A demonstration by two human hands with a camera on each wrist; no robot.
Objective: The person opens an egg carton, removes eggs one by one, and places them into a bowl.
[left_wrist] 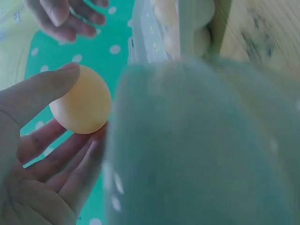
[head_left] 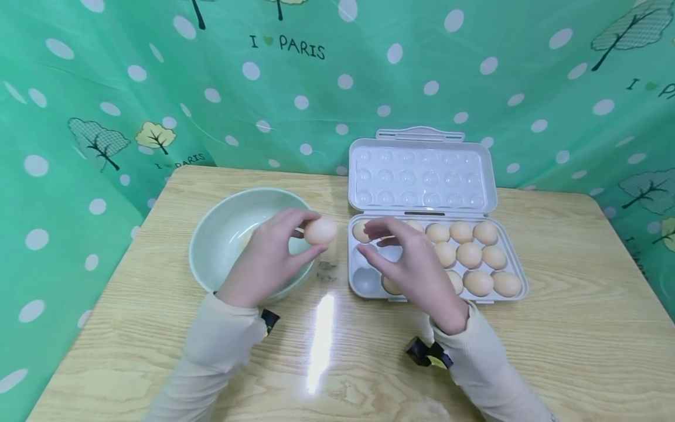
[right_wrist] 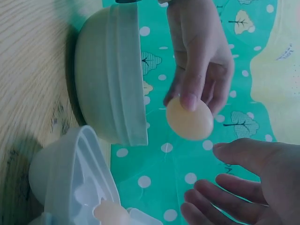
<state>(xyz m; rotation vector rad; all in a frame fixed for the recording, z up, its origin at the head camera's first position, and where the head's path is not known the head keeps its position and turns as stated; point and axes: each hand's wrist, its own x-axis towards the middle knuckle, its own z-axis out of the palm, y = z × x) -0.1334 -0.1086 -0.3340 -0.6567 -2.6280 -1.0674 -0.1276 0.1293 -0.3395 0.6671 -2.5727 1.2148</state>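
My left hand (head_left: 271, 249) pinches a pale brown egg (head_left: 320, 231) between thumb and fingertips, over the right rim of a pale green bowl (head_left: 203, 246). Part of another egg (head_left: 245, 238) shows inside the bowl, mostly behind that hand. Over the left part of a white plastic egg box (head_left: 365, 283), my right hand (head_left: 419, 266) hovers with relaxed, parted fingers and nothing between them. In the right wrist view its fingers stand apart from the held egg (right_wrist: 190, 119). Several eggs (head_left: 469, 255) sit in the box's cups; some are hidden under the right hand.
The egg box's dimpled lid (head_left: 422, 176) stands raised at the back, against a green dotted cloth (head_left: 295, 129). Wooden table surface (head_left: 358, 363) runs between bowl and box and along the front. Small black devices (head_left: 422, 351) are strapped at both wrists.
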